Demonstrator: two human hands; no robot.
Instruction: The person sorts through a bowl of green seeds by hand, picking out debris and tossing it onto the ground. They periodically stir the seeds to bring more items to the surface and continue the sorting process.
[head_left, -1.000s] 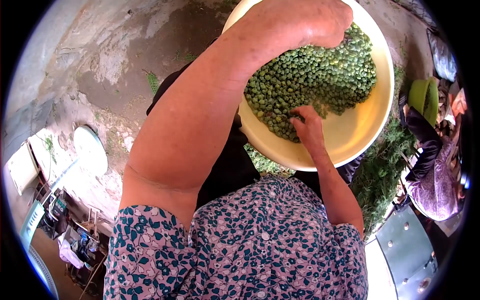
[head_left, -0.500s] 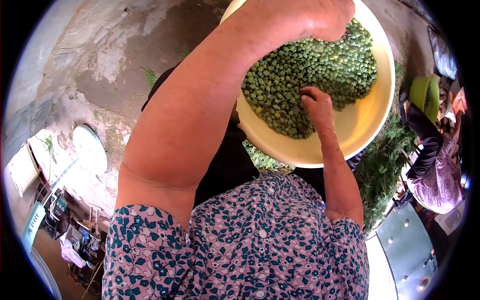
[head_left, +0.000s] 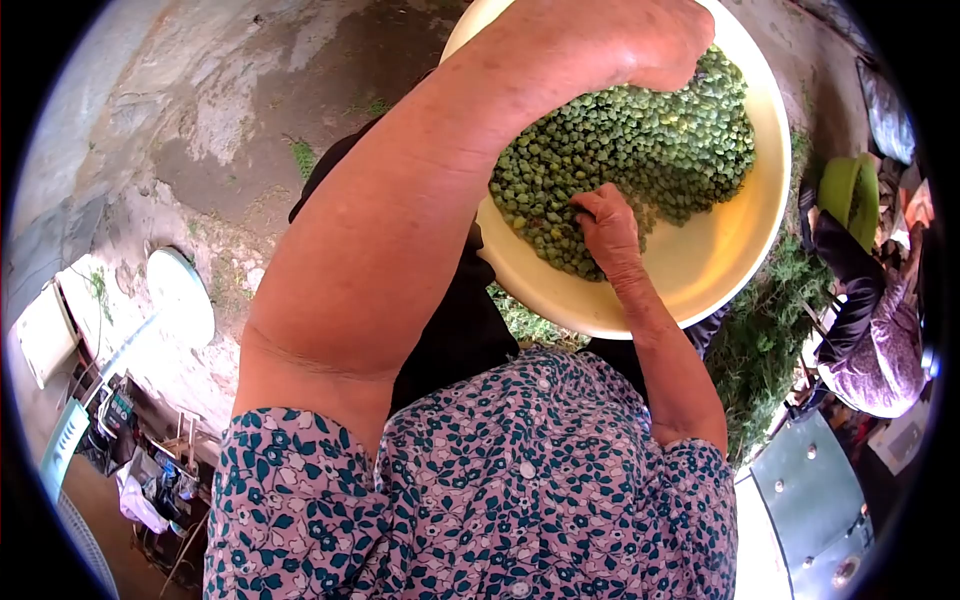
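A wide pale-yellow basin (head_left: 768,200) holds a heap of small, roundish green pods or berries (head_left: 690,130); their exact kind I cannot make out. At the heap's near side, my right hand (head_left: 612,232) is closed, thumb and fingers pinched together. A small dark bit shows at the fingertips, too little to name. My left hand (head_left: 675,45) hangs over the far part of the basin at the top of the view. It is bent inward, and its fingers are hidden behind the wrist. The left forearm covers the basin's left side.
Green plants (head_left: 765,350) grow to the right of the basin. Further right are a green bowl-like container (head_left: 848,195) and another person's purple patterned sleeve (head_left: 880,350). A round white lid-like object (head_left: 180,298) and assorted clutter (head_left: 150,480) lie to the left.
My right hand has moved a little left and nearer me across the heap, its fingers now drawn in tighter. The left hand has shifted slightly.
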